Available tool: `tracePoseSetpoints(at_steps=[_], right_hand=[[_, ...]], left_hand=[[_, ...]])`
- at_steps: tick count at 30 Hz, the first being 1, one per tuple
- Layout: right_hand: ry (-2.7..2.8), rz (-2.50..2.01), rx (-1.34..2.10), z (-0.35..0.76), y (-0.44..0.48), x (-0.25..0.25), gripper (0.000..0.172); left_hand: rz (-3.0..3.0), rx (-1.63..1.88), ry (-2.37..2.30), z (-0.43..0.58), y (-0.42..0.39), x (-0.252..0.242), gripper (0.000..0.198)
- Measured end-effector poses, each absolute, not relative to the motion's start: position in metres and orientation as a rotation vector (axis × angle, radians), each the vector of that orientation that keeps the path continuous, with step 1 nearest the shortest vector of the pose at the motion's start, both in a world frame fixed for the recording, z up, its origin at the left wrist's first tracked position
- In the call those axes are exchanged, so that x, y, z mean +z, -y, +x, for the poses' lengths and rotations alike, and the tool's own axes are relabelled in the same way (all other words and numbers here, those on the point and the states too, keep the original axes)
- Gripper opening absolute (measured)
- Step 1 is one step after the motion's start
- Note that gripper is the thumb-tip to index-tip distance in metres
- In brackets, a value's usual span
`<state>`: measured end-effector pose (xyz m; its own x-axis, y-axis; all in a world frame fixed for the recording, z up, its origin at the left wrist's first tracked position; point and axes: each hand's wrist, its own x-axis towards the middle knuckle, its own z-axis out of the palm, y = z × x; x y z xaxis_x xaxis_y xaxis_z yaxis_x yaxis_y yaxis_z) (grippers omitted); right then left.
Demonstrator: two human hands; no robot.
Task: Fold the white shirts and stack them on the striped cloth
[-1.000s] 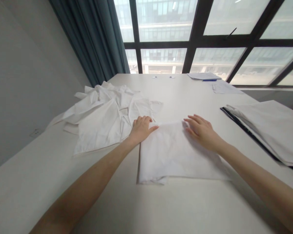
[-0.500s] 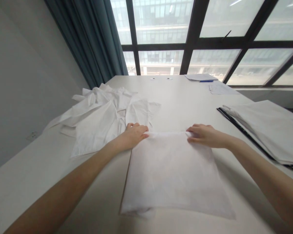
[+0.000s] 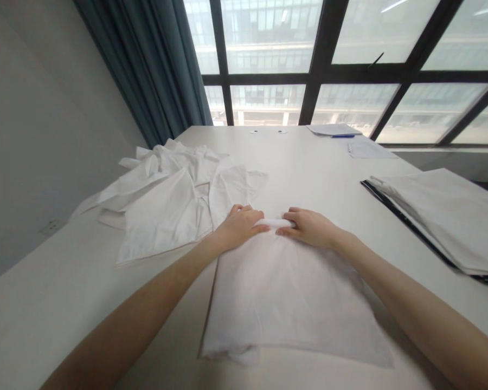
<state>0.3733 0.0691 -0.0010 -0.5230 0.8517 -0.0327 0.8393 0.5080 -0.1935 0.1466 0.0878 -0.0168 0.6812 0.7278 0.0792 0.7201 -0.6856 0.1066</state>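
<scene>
A white cloth bag (image 3: 293,303) lies spread on the white table in front of me, its near edge uneven with a small bunched bit at the near left. My left hand (image 3: 244,225) pinches its far edge on the left, thumb on the near side. Opposite it, my right hand (image 3: 307,225) grips the same edge on the right. Between the two hands, a short stretch of that edge is rolled or folded over into a narrow band. The fabric under the hands shows soft creases, and my fingers hide the far corners.
Left of the bag, a heap of crumpled white cloth pieces (image 3: 166,208) lies on the table (image 3: 293,168). To the right, a stack of flat white cloth (image 3: 455,216) rests on a black sheet. Papers (image 3: 333,129) and a blue pen (image 3: 343,136) lie at the far end, by the window.
Both hands have slid inward along the far edge and are now closer together. A narrow folded band has appeared between them, and the cloth has creased more.
</scene>
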Motion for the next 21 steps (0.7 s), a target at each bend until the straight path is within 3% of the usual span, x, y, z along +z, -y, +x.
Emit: tracePoseSetpoints(at_steps=[5, 13, 21], right_hand=[[2.633, -1.584, 0.364, 0.380, -0.071, 0.004, 0.044], [2.611, -1.627, 0.492, 0.398, -0.084, 0.010, 0.051], [2.553, -1.648, 0.525, 0.405, -0.088, 0.010, 0.054]], left_hand=[[2.849, 0.086, -1.274, 0.147, -0.088, -0.008, 0.032], [2.725, -0.013, -1.520, 0.140, -0.087, 0.003, 0.048], [2.473, 0.075, -1.441, 0.115, -0.107, 0.010, 0.044]])
